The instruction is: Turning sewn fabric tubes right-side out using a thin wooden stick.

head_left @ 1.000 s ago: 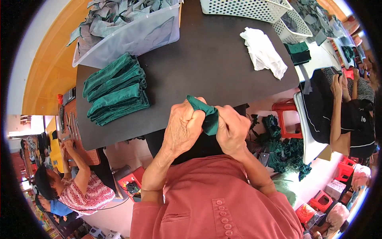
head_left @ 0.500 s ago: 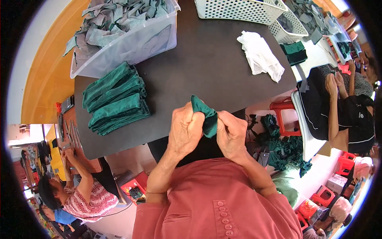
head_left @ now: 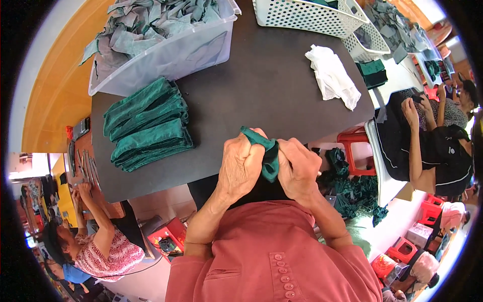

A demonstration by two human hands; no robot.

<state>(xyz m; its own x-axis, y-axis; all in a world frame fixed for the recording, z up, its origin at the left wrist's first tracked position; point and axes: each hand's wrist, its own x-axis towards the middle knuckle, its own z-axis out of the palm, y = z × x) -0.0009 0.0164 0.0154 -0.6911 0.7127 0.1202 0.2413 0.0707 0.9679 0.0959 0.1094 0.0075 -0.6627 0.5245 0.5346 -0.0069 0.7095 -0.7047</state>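
Note:
A small piece of dark green velvety fabric (head_left: 270,160) is bunched between my two hands, above the near edge of the table. My left hand (head_left: 240,163) is closed in a fist round its left side. Pinching the right side, my right hand (head_left: 298,168) has its fingers curled, and the fingertips are partly hidden. Folded green velvety cloths (head_left: 148,121) lie in two stacks on the table to the left. Farther off at the right rests a crumpled white cloth (head_left: 333,78).
A clear plastic bin (head_left: 166,63) of grey-green fabric pieces stands at the far left of the dark table (head_left: 221,100). White perforated baskets (head_left: 307,20) are at the back. Right of me are a red stool (head_left: 354,151) and heaped green fabric (head_left: 354,194). Other people work on both sides.
Both hands have shifted slightly right and down with the green fabric, and the right hand has turned. The fabric is now more crumpled, its lower part hanging between the hands.

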